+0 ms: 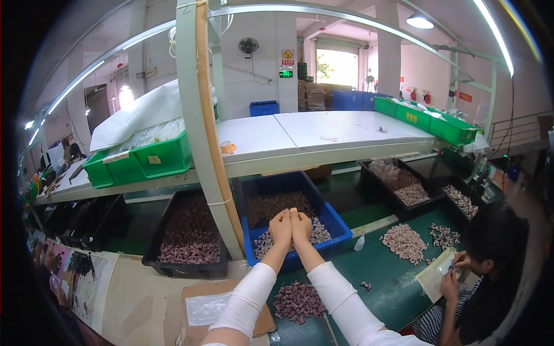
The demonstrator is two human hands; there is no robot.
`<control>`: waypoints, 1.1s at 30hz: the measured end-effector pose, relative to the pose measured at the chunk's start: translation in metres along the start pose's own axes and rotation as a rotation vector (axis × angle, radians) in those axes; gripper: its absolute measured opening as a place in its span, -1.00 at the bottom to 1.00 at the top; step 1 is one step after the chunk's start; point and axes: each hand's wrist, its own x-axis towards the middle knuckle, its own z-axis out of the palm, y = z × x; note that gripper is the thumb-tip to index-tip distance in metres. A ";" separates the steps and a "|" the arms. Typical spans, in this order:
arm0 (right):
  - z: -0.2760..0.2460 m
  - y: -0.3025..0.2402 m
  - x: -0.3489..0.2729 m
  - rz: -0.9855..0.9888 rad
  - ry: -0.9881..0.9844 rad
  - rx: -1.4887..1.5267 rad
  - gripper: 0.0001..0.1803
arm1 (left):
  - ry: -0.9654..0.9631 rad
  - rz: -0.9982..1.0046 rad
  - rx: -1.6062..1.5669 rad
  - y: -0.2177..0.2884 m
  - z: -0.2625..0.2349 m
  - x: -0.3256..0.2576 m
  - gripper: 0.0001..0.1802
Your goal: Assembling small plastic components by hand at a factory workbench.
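Note:
Both my arms reach out over a blue bin (339, 239) with small pinkish and brownish pieces (319, 230) in it. My left hand (281, 228) and my right hand (300, 226) are pressed side by side above these pieces, fingers curled in and closed. Whatever they hold, if anything, is hidden by the hands. Closer to me, between my forearms, a heap of mauve pieces (298, 301) lies on the green table (369, 311).
A post (209, 132) rises left of the bin, under a white shelf (329, 130). Black bins (190, 268) with similar pieces stand left and far right. At right, a person (490, 271) handles small items beside a pale pile (404, 243). A small bottle (359, 243) stands nearby.

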 end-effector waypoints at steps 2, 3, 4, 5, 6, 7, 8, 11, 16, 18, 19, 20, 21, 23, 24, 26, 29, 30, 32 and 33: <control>-0.004 0.002 0.002 -0.013 0.004 0.006 -0.54 | -0.013 0.040 0.007 0.004 0.001 -0.004 -0.64; -0.007 0.004 0.002 -0.021 0.004 0.013 -0.54 | -0.023 0.077 0.019 0.004 0.002 -0.006 -0.64; -0.007 0.002 0.003 -0.034 0.002 0.041 -0.56 | -0.017 0.067 0.018 0.007 0.000 -0.009 -0.64; -0.008 0.002 0.002 -0.029 -0.010 0.032 -0.56 | -0.006 0.104 -0.012 0.008 -0.001 -0.011 -0.64; -0.008 0.003 0.001 -0.075 -0.004 0.052 -0.57 | 0.007 0.137 -0.040 0.010 -0.002 -0.014 -0.64; -0.008 0.000 -0.003 -0.122 -0.009 0.071 -0.58 | 0.013 0.160 -0.069 0.012 -0.007 -0.016 -0.64; -0.009 -0.004 -0.006 -0.160 0.006 0.093 -0.57 | 0.020 0.179 -0.094 0.017 -0.012 -0.020 -0.64; -0.019 -0.027 -0.021 -0.245 -0.002 0.153 -0.57 | 0.072 0.218 -0.110 0.032 -0.023 -0.028 -0.66; -0.032 -0.056 -0.054 -0.361 0.001 0.266 -0.61 | 0.147 0.355 -0.144 0.057 -0.054 -0.054 -0.67; -0.026 -0.067 -0.079 -0.332 -0.104 0.377 -0.64 | 0.191 0.368 -0.117 0.071 -0.086 -0.074 -0.67; -0.020 -0.071 -0.096 -0.329 -0.160 0.423 -0.65 | 0.227 0.386 -0.122 0.070 -0.107 -0.081 -0.66; -0.014 -0.079 -0.118 -0.337 -0.156 0.379 -0.67 | 0.239 0.366 -0.163 0.067 -0.127 -0.084 -0.67; 0.000 -0.080 -0.136 -0.340 -0.208 0.447 -0.68 | 0.282 0.398 -0.153 0.062 -0.151 -0.091 -0.69; 0.027 -0.090 -0.192 -0.401 -0.228 0.393 -0.70 | 0.365 0.368 -0.072 0.049 -0.210 -0.103 -0.71; 0.034 -0.097 -0.221 -0.410 -0.272 0.357 -0.70 | 0.405 0.338 -0.074 0.033 -0.235 -0.102 -0.70; 0.060 -0.098 -0.272 -0.324 -0.314 0.301 -0.68 | 0.440 0.297 -0.177 0.005 -0.281 -0.108 -0.64; 0.103 -0.090 -0.351 -0.270 -0.493 0.332 -0.59 | 0.534 0.193 -0.108 -0.045 -0.364 -0.123 -0.62; 0.116 -0.084 -0.378 -0.249 -0.530 0.253 -0.57 | 0.556 0.120 -0.103 -0.063 -0.390 -0.130 -0.61; 0.143 -0.057 -0.401 -0.257 -0.634 0.180 -0.55 | 0.605 0.065 -0.062 -0.085 -0.411 -0.142 -0.60; 0.149 -0.051 -0.409 -0.259 -0.652 0.180 -0.57 | 0.623 0.065 -0.078 -0.095 -0.416 -0.144 -0.60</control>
